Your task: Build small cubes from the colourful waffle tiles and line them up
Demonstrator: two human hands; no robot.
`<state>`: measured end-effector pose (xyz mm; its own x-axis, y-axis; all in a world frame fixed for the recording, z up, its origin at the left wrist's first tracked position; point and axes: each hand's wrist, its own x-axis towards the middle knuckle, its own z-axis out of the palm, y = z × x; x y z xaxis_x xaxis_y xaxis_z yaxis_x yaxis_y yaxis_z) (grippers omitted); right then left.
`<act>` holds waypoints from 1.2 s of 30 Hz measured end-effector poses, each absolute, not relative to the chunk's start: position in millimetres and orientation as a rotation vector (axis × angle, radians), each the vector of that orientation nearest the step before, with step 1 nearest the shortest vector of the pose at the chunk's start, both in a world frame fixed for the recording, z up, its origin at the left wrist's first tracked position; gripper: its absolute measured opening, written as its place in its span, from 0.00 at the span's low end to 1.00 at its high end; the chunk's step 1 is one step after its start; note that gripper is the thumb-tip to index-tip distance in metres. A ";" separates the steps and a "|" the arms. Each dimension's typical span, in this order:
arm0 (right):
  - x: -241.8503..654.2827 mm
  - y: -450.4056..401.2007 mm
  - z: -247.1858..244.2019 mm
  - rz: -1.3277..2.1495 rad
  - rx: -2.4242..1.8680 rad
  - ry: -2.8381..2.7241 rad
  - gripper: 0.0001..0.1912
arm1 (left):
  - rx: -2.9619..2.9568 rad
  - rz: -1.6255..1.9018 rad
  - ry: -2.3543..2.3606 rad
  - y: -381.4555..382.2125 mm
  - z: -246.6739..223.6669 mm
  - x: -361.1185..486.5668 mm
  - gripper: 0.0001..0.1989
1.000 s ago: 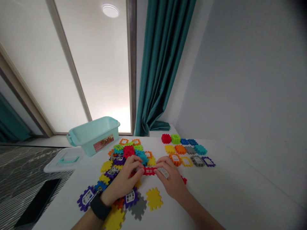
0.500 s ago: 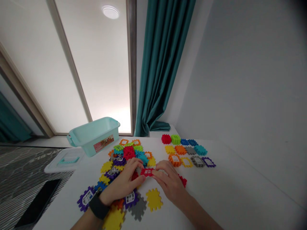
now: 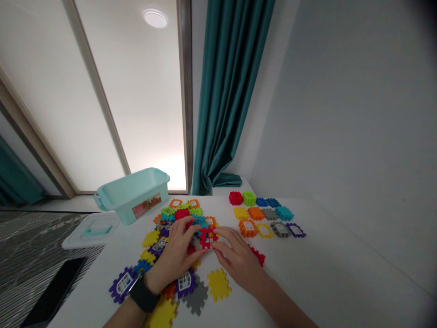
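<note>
A red window-pattern building tile with notched edges is held tilted up over the table. My right hand pinches its right edge between thumb and fingers. On the opposite edge, the thumb and fingers of my left hand close on it; a dark watch is on that wrist. Beneath and beyond my left hand spreads a mixed pile of tiles, including a red one and a purple window tile. Another red tile lies partly hidden behind my right hand. A yellow tile lies flat between my forearms.
Sorted tiles stand in rows at the right, among them a red stack, an orange window stack and a purple frame. A mint bin, its lid and a black phone are at the left.
The red window tile has been tipped up, so more of its face shows. My left hand's fingers have risen slightly along its edge.
</note>
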<state>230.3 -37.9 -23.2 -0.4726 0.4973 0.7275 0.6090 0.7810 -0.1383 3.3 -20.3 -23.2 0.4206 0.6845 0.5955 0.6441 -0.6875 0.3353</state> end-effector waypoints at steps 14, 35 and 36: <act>232.5 -37.1 -25.2 -0.090 -0.869 -2.139 0.13 | 2.634 1.084 1.226 -17.4 -22.7 -0.7 0.20; 239.2 -32.2 -20.4 -0.094 -0.918 -2.154 0.15 | 2.856 1.118 1.204 -15.2 -14.0 2.5 0.21; 239.2 -32.4 -19.6 -0.105 -0.933 -2.156 0.15 | 2.841 1.134 1.197 -14.4 -15.1 2.3 0.20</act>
<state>239.2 -32.4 -19.6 -0.4355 0.5884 0.6813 0.6516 0.7282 -0.2124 2.3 -14.4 -15.1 0.4986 0.5776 0.6464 0.6764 -0.7256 0.1266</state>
